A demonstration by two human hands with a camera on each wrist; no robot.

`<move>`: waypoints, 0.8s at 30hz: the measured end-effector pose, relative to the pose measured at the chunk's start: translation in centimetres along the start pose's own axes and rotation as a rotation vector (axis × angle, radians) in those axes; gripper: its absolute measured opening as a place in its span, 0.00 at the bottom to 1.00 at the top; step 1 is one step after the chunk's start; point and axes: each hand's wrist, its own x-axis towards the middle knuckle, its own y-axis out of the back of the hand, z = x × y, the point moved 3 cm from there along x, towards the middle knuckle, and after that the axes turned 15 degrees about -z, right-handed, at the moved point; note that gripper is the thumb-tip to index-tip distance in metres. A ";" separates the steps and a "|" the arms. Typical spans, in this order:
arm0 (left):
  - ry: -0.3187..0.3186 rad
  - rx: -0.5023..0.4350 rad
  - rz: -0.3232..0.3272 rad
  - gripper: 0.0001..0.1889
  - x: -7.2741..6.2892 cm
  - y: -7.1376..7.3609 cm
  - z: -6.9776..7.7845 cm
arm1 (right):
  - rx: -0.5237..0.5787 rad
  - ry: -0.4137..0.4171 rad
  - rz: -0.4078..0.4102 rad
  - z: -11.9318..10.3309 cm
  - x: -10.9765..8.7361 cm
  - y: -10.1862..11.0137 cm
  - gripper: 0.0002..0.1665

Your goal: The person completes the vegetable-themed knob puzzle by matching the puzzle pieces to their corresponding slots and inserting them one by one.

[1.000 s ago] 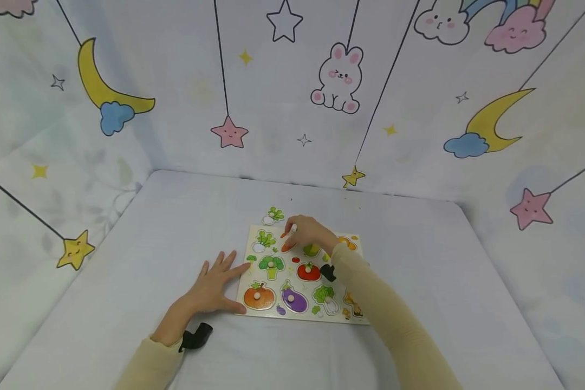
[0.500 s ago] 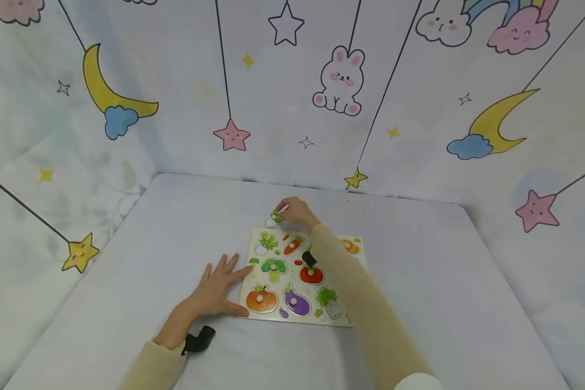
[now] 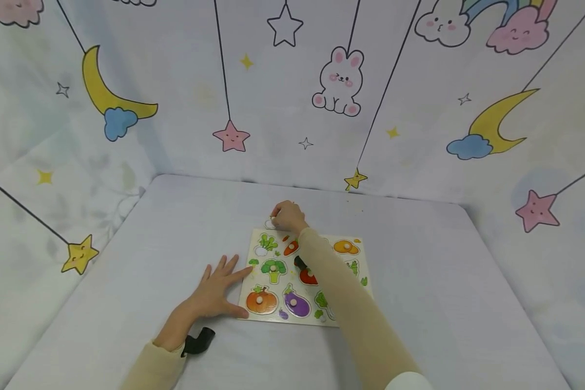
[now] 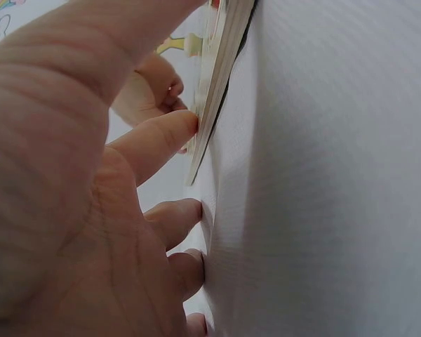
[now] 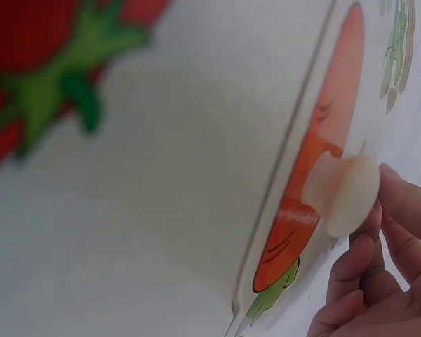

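My left hand (image 3: 214,290) lies spread at the left edge of a wooden vegetable knob puzzle board (image 3: 253,279), its thumb and index finger touching that edge. In the left wrist view the index fingertip (image 4: 188,123) meets the board's side, the other fingers resting on the cloth. Just past the board's far left corner, my right hand (image 3: 288,216) pinches a loose radish puzzle piece (image 3: 269,223); only its white bulb shows, the leafy top being hidden by the fingers. The right wrist view shows curled fingers (image 5: 351,274) beyond the knobbed carrot piece (image 5: 295,221), which lies in the board.
Pumpkin (image 3: 261,300), eggplant (image 3: 297,303) and broccoli (image 3: 273,269) pieces with knobs sit in the board. My right forearm (image 3: 351,298) crosses over its right half. A white cloth (image 3: 448,281) covers the table, and a patterned backdrop (image 3: 283,97) rises behind it.
My right hand has left the carrot piece and moved up and left to the loose radish piece, where its fingers have closed. My left hand has stayed at the board's edge.
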 end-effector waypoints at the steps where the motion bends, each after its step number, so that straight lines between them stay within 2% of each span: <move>1: -0.001 0.001 -0.001 0.55 0.0 0.0 0.0 | 0.002 0.003 0.003 0.0 -0.1 0.0 0.03; 8: -0.004 0.004 -0.003 0.54 0.1 -0.1 -0.1 | 0.018 0.055 0.005 -0.3 -0.7 0.9 0.05; 13: -0.017 0.001 0.002 0.54 0.1 0.0 -0.1 | 0.010 0.095 -0.066 -1.1 -2.4 1.2 0.04; 19: -0.018 0.009 -0.002 0.53 0.1 0.0 -0.1 | -0.070 0.141 -0.181 -2.0 -4.8 -0.2 0.03; 24: -0.028 0.007 0.006 0.53 0.1 0.0 0.0 | -0.152 0.140 -0.195 -2.2 -5.3 -1.6 0.02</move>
